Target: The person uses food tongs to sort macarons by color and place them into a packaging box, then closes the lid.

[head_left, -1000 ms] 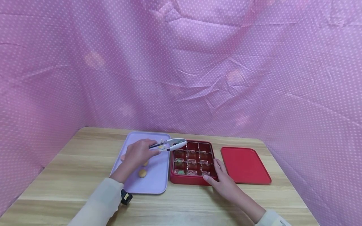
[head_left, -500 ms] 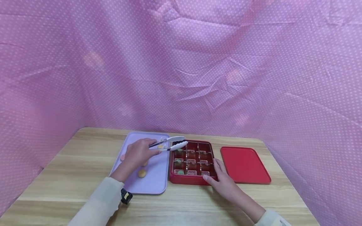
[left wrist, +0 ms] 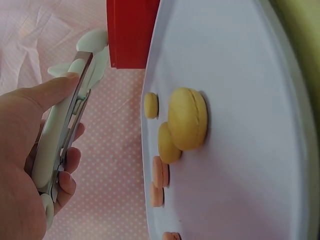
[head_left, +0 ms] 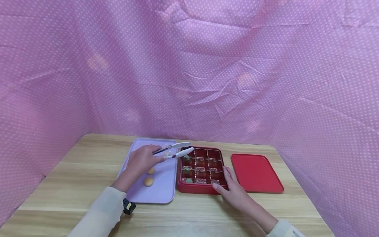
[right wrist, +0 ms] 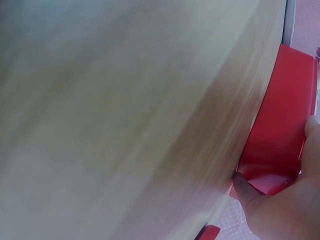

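My left hand (head_left: 142,159) holds white-tipped tongs (left wrist: 61,120) above the right side of the lilac tray (head_left: 161,194). The tips stand apart over the far left corner of the red compartment box (head_left: 196,188), with nothing seen between them. Green macarons (head_left: 189,180) lie in the box's left column of compartments; the other compartments show bare dividers. My right hand (head_left: 237,196) grips the box's near right corner, thumb at the front rim and fingers along the side. On the tray, yellow macarons (left wrist: 187,119) and pink macarons (left wrist: 161,171) are partly hidden by my left hand in the head view.
A flat red lid (head_left: 257,172) lies right of the box, close to my right hand. The wooden table (head_left: 183,217) extends in front of the tray and box. A pink dotted cloth (head_left: 189,82) hangs behind and at both sides.
The tongs' tips have spread apart, and my left hand has drawn slightly left. The green macaron in the far left compartment shows more plainly now. My right hand keeps its place.
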Demonstrator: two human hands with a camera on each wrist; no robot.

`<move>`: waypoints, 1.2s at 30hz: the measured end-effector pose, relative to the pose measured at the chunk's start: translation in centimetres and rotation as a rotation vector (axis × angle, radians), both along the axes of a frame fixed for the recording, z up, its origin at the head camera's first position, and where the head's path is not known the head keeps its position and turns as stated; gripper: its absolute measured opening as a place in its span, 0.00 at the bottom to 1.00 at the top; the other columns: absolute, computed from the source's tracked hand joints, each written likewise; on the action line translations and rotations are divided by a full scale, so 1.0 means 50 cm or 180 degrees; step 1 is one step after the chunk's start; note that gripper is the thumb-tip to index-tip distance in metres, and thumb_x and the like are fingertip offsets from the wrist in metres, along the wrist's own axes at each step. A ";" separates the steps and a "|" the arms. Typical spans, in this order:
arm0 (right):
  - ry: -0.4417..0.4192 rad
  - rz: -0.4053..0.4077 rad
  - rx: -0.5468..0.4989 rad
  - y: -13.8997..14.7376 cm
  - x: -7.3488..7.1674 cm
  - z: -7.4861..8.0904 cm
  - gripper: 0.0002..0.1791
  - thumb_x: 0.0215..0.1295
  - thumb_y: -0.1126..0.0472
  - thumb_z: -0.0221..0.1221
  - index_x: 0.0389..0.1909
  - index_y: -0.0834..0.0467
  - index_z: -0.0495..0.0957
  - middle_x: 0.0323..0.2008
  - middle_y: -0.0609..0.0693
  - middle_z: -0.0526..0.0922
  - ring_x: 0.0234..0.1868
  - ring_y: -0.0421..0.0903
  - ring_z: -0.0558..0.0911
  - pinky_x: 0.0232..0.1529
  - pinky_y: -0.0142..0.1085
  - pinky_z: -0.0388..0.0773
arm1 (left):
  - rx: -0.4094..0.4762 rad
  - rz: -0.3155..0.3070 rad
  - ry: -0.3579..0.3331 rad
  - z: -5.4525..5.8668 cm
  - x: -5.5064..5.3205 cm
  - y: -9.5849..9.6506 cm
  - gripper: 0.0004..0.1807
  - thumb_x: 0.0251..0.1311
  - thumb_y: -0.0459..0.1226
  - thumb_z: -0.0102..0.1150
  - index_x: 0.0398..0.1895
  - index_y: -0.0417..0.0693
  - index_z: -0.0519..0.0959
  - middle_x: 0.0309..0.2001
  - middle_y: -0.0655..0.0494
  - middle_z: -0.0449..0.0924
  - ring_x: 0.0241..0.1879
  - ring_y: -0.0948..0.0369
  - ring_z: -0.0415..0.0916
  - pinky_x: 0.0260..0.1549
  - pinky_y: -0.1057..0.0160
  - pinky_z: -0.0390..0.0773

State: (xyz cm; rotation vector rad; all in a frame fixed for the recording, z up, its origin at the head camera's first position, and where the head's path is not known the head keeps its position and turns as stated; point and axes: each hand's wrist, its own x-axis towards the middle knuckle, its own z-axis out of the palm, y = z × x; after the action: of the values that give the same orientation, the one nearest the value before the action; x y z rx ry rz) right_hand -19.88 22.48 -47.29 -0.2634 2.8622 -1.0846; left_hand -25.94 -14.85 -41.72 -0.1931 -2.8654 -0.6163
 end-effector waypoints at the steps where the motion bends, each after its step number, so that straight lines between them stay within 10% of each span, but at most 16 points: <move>1: -0.0002 0.0003 -0.0002 0.000 0.000 0.000 0.56 0.63 0.27 0.56 0.82 0.49 0.43 0.82 0.52 0.42 0.80 0.59 0.52 0.70 0.63 0.62 | -0.0001 0.0000 0.0017 -0.001 0.001 -0.003 0.33 0.54 0.60 0.69 0.62 0.59 0.81 0.60 0.54 0.82 0.58 0.47 0.79 0.46 0.44 0.78; 36: -0.0011 0.0024 -0.0045 -0.001 0.001 0.003 0.55 0.65 0.29 0.56 0.82 0.49 0.43 0.82 0.52 0.41 0.80 0.60 0.52 0.71 0.64 0.60 | 0.0239 0.0255 -0.0086 -0.052 0.035 -0.130 0.37 0.53 0.62 0.69 0.64 0.57 0.79 0.60 0.47 0.82 0.57 0.43 0.79 0.46 0.39 0.73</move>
State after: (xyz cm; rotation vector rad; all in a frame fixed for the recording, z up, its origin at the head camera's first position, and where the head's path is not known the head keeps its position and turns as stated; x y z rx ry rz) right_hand -19.81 22.43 -47.13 -0.2728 2.8492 -1.1034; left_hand -24.21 -21.37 -44.34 -0.0585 -2.8534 -0.7146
